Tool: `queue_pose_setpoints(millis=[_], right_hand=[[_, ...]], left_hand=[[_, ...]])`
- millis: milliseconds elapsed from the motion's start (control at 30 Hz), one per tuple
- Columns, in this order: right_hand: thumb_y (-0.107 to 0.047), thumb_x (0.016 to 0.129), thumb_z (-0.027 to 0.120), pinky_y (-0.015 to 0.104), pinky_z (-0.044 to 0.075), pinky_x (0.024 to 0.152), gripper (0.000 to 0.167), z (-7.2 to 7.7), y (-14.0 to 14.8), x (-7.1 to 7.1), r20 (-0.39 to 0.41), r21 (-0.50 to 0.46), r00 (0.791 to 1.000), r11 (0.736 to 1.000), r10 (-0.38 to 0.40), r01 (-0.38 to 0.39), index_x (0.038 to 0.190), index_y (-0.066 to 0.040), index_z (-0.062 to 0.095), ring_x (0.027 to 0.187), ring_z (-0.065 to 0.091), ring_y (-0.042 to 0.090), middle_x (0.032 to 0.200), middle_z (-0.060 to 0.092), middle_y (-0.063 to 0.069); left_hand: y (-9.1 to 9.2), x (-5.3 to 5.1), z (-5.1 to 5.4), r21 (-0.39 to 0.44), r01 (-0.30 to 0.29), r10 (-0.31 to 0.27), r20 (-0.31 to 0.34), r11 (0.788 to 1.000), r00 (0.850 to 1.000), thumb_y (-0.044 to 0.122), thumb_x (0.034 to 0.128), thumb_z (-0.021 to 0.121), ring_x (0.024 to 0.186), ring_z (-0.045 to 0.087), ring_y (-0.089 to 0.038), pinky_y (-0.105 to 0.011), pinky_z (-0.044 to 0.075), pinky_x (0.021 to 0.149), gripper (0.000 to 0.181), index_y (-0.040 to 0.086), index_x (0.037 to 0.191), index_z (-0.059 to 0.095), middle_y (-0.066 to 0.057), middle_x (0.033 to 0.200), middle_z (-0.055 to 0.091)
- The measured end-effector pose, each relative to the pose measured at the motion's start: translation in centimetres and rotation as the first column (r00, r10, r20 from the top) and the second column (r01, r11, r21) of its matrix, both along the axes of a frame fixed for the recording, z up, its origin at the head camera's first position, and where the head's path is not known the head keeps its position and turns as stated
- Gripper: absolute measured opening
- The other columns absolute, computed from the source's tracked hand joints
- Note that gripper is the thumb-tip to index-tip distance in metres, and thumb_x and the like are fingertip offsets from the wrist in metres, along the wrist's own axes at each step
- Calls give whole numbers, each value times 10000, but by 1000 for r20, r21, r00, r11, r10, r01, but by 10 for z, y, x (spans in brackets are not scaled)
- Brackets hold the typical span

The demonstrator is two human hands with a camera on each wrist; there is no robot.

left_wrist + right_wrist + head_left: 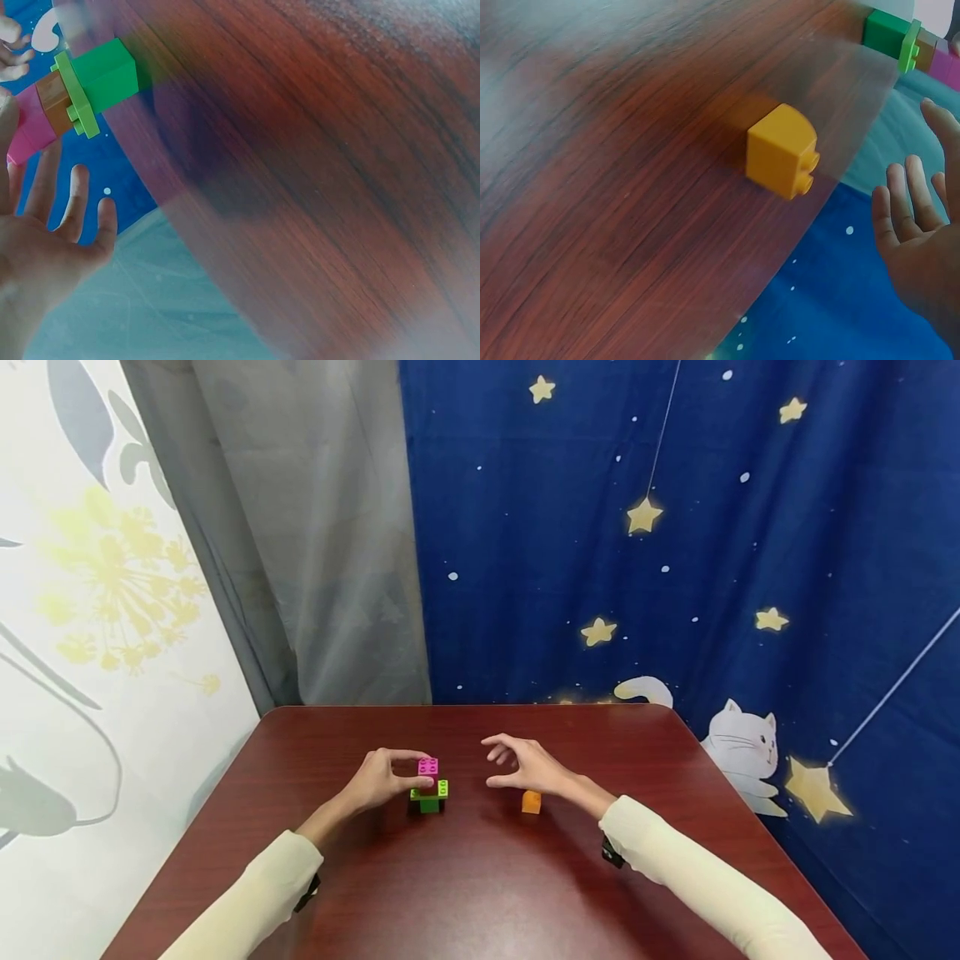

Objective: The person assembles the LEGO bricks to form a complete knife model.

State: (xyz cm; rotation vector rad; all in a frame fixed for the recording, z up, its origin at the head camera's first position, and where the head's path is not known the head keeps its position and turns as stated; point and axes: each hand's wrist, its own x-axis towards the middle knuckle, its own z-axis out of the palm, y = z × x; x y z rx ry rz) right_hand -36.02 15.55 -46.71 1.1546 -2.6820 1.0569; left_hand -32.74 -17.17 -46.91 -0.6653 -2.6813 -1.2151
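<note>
A small tower of toy building bricks stands on the table. Its bottom is a green brick (pixel 430 807), then a wider lime-green plate (pixel 442 789), a brownish-orange brick (pixel 55 102) and a pink brick (pixel 427 766) on top. With thumb and index finger, my left hand (pixel 378 777) pinches the pink brick from the left; its other fingers are spread in the left wrist view. To the right of the tower, an orange brick (pixel 531 802) with a rounded side lies on the table. My right hand (pixel 531 767) hovers just beyond it, fingers apart and holding nothing.
The bricks are on a dark red-brown wooden table (pixel 465 893). Behind it hang a blue curtain (pixel 525 568) with stars and a grey curtain (pixel 330 527). At the left is a pale patterned curtain (pixel 150 710). Dark straps (pixel 611 852) sit at both wrists.
</note>
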Motion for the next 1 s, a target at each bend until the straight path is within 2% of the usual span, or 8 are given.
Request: queue_pose_setpoints(millis=[167,367,467,633,867,1000], right_hand=[[-250,861,880,405,561,872,638,-1,14,2,9,33,1000,999,-25,25,1418,-171,579,1053,684,250,1127,693,-11],[-230,862,878,467,557,860,620,0,26,4,-1,46,1000,999,-18,18,1404,-146,588,1037,678,281,1115,706,24],[-232,859,879,429,558,842,622,-4,32,5,-6,58,1000,998,-16,16,1401,-139,589,1024,678,285,1121,717,83],[-239,855,882,333,547,809,620,-9,42,8,-22,67,1000,998,-14,15,1391,-115,596,996,673,266,1118,722,138],[-215,865,873,395,558,811,599,-14,52,11,-19,67,1000,998,-11,13,1385,-104,597,983,670,284,1110,722,144],[-199,864,872,348,553,808,585,-16,58,13,-4,84,1000,996,-19,19,1377,-120,603,975,670,263,1109,727,131]], left_hand=[[0,0,-1,-4,-4,4,4,1000,1000,404,795,912,580,382,-48,-266,425,611,409,278,1165,792,53,1094,771],[0,1,-2,-9,-23,23,20,1000,1000,399,788,917,582,361,-56,-266,404,592,415,283,1166,792,56,1085,769],[1,0,-3,-8,-19,19,18,1000,1000,387,790,918,594,365,-61,-264,405,603,418,260,1168,794,41,1079,770],[3,-1,-3,-13,-20,20,13,1000,1000,388,785,922,686,443,-106,-279,437,676,425,247,1166,795,29,1069,769],[2,-2,-4,-29,-28,29,17,999,999,399,784,921,846,547,-141,-311,469,775,429,253,1168,796,28,1115,768],[1,-2,-4,-31,-28,29,30,999,999,398,786,920,871,553,-140,-316,474,785,431,259,1173,792,36,1120,765]])
